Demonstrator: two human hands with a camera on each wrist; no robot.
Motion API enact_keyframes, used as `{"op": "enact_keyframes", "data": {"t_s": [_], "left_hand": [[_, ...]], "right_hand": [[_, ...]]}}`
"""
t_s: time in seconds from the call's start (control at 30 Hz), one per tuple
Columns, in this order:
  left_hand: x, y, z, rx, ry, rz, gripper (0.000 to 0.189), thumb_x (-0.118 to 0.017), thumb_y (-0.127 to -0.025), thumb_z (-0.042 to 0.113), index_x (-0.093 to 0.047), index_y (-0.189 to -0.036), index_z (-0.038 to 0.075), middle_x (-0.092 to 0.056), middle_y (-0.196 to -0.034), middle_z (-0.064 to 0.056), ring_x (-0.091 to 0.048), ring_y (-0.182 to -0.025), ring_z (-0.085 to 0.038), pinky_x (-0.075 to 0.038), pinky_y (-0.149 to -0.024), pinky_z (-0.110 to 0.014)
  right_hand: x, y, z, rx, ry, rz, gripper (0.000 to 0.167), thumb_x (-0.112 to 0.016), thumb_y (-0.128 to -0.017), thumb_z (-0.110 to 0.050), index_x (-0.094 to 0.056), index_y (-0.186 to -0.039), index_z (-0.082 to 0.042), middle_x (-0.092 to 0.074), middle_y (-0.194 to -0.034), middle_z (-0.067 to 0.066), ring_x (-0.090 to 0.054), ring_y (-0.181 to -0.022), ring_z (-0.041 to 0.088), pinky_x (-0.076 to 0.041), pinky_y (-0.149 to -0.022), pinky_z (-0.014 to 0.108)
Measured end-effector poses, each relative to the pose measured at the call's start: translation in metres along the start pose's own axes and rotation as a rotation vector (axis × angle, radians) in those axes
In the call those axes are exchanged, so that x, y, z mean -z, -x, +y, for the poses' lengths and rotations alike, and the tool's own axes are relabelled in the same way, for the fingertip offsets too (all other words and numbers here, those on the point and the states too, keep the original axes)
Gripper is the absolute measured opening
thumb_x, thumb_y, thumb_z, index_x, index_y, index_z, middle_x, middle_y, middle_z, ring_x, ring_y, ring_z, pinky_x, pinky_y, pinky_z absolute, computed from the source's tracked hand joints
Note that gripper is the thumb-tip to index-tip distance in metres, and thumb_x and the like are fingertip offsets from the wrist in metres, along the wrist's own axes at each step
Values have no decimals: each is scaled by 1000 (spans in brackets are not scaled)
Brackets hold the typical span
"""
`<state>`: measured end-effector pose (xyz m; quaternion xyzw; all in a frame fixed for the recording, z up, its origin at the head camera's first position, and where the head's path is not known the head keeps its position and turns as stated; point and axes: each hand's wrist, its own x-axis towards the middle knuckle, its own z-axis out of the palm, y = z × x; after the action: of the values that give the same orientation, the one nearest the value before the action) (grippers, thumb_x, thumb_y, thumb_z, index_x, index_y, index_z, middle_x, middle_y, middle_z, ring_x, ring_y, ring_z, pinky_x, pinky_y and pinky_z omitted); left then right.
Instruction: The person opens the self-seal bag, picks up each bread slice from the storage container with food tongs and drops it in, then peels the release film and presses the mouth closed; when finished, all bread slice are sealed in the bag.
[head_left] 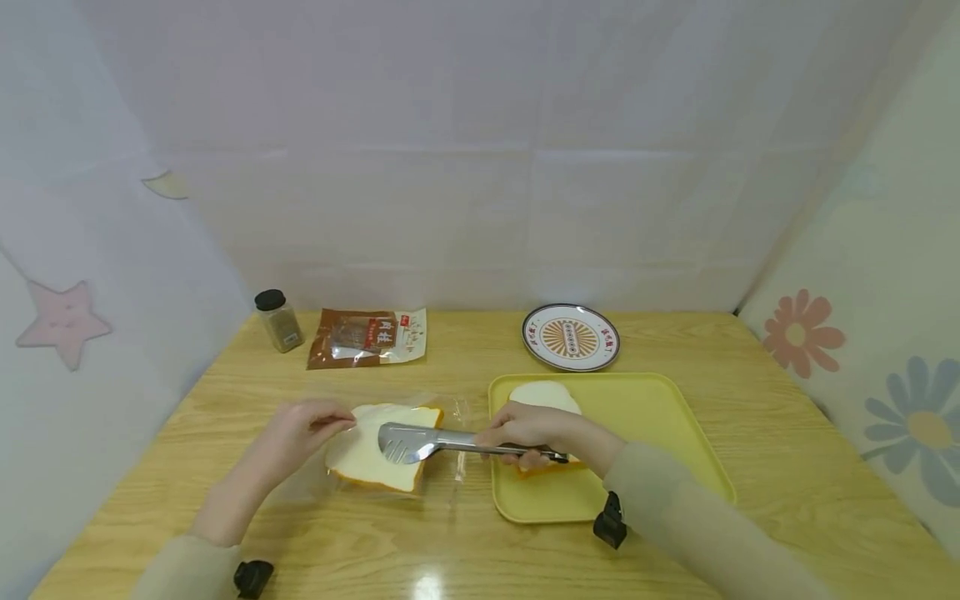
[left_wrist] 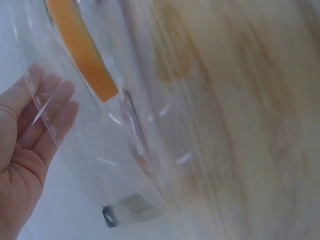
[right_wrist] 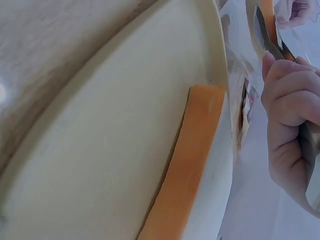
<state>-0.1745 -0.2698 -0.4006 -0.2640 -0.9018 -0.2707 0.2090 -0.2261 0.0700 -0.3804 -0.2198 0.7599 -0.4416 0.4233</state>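
My right hand [head_left: 536, 427] grips metal tongs [head_left: 459, 440] by the handles. Their slotted end lies over a slice of bread [head_left: 358, 454] with an orange crust. Around that slice is a clear plastic bag [head_left: 455, 410], crinkled and see-through. At the slice's left side my left hand [head_left: 294, 440] pinches the film between thumb and fingers; its fingers [left_wrist: 60, 107] show through the plastic in the left wrist view. Another bread slice [head_left: 545, 394] rests on the yellow tray [head_left: 648, 442], partly hidden under my right hand.
At the back left stand a black-capped spice jar [head_left: 279, 321] and a brown and white packet [head_left: 367, 337], lying flat. Behind the tray is a round white plate [head_left: 571, 337] with a printed sunburst. A curtain-like wall [head_left: 480, 208] closes off the wooden table's [head_left: 420, 550] far edge.
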Motion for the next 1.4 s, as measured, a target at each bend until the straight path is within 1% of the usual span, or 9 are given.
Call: {"op": "enact_keyframes", "data": {"t_s": [0.23,0.43,0.5,0.7,0.77,0.9,1.1,1.3,1.4], "left_hand": [[1,1,-1,20,-2,-14,9,-74,-77,3,-73,-82,11,-72,-79,-2,-62,-71,2,-55,-60,-16],[0,2,-2,4,5,-14,8,-74,-78,4,-73,-82,10,-72,-78,-3,-63,-70,1,-55,-60,-15],[0,2,-2,-3,5,-9,9,-74,-77,3,-73,-82,10,-72,-77,-2,-63,-69,1,-54,-60,-14],[-1,1,-1,-29,2,2,13,-75,-74,-2,-73,-80,10,-71,-76,1,-62,-68,1,-52,-60,-8],[-2,0,0,-38,9,3,13,-75,-74,-3,-73,-80,9,-71,-76,1,-64,-67,-2,-52,-60,-8],[-2,-1,0,-62,18,6,14,-75,-72,-5,-72,-80,7,-71,-76,0,-66,-65,-8,-51,-60,-8],[-2,-2,0,-79,3,22,16,-76,-70,-7,-73,-79,7,-72,-76,-1,-65,-66,-6,-50,-60,-5],[-2,-2,0,-80,6,27,17,-76,-70,-6,-73,-80,7,-72,-77,-1,-66,-66,-6,-49,-61,-4],[-2,-2,0,-86,1,28,17,-76,-70,-6,-73,-80,7,-72,-76,-1,-66,-66,-6,-49,-60,-4]], "right_hand": [[-5,-17,-11,-18,8,-4,36,-55,-95,-30,-63,-98,5,-42,-51,0,-24,-34,8,-22,-34,21],[-8,-28,-14,-21,35,13,33,-57,-94,-31,-59,-86,1,-43,-52,0,-25,-34,8,-25,-34,21],[-9,-31,-15,-17,40,5,33,-57,-94,-29,-60,-87,2,-43,-51,0,-26,-34,8,-26,-34,20],[-10,-38,-19,-18,53,-4,37,-55,-95,-29,-63,-100,8,-44,-51,-1,-27,-35,7,-26,-33,20],[-10,-41,-21,-17,61,-2,39,-55,-95,-29,-62,-100,9,-45,-52,0,-27,-35,7,-26,-33,20],[-10,-44,-25,-30,73,-6,39,-55,-96,-29,-63,-100,9,-45,-53,0,-28,-36,6,-26,-33,20],[-9,-48,-33,-36,128,5,42,-54,-95,-32,-62,-101,8,-44,-51,-1,-29,-37,6,-27,-34,20],[-7,-51,-36,-19,140,-6,40,-54,-95,-30,-63,-99,8,-43,-52,-1,-28,-38,7,-27,-35,20],[-6,-51,-36,-27,148,-10,39,-54,-95,-30,-63,-97,8,-43,-52,-1,-28,-38,7,-27,-36,21]]}}
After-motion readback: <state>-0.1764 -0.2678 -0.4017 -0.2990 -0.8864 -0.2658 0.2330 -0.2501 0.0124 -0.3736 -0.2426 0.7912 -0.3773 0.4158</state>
